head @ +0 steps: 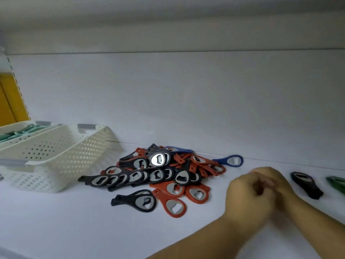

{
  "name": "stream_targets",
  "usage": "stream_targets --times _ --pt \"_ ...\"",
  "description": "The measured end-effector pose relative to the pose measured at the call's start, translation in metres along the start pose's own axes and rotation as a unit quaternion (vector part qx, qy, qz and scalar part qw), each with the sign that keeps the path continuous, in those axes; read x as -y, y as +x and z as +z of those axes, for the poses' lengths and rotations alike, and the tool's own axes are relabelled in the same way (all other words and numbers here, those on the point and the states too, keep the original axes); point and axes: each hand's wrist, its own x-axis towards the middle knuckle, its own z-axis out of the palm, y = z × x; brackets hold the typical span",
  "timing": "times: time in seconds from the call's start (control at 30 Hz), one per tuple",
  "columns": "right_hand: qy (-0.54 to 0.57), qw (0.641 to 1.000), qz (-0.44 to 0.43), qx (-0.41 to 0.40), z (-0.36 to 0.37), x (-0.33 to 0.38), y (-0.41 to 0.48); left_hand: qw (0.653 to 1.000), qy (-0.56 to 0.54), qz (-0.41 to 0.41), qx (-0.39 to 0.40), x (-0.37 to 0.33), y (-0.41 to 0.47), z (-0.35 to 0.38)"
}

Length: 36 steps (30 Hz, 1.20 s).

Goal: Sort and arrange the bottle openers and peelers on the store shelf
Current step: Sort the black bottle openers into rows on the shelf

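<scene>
Sorting looks barely started to us: most bottle openers (158, 174) lie in one mixed heap of black, red and a few blue, centre of frame on the white shelf (56, 230). Only a few are pulled out: a blue opener (228, 160) just right of the heap, then a black opener (306, 185) and a green opener (337, 182), cut by the edge, at far right, apart from each other, maybe the start of colour rows. Left hand (248, 195) and right hand (278, 181) meet lower right, between the heap and the black opener. The fingers (242, 184) are curled inward and blurred; we cannot tell whether either hand holds anything. At left a white perforated basket (56, 165) sits tilted, its inside hidden from us; behind it a second basket (11, 128) holds pale green items (22, 130), possibly peelers, too small to confirm. Left to do, in our judgement: nearly the whole heap, plus the peelers. No brand, label or writing is readable anywhere.
</scene>
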Motion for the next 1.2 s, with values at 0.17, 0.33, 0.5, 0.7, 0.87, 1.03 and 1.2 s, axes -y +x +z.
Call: stream_targets --times 0.17,0.33,0.5,0.7,0.87,1.03,1.2 --pt "0.107 0.994 -0.005 0.032 0.053 0.047 0.011 0.996 0.031 -0.011 -0.079 -0.01 -0.012 -0.072" --pt "0.071 0.996 -0.047 -0.008 0.094 0.076 0.008 0.936 0.303 -0.048 -0.171 0.014 -0.06 -0.179" --pt "-0.023 0.983 -0.171 -0.066 0.118 0.076 -0.012 0.842 0.502 -0.128 -0.152 0.035 -0.087 -0.22" --pt "-0.01 0.961 -0.273 -0.044 0.118 0.079 -0.022 0.812 0.559 -0.142 -0.092 0.046 -0.084 -0.219" --pt "-0.02 0.954 -0.301 -0.009 0.123 0.081 -0.025 0.841 0.51 -0.124 -0.133 0.04 -0.09 -0.216" --pt "-0.015 0.948 -0.303 0.096 0.126 0.09 -0.035 0.84 0.519 -0.072 -0.144 0.035 -0.097 -0.21" --pt "0.032 0.948 -0.281 0.148 0.128 0.096 -0.043 0.934 0.281 -0.086 -0.203 0.024 -0.095 -0.203"
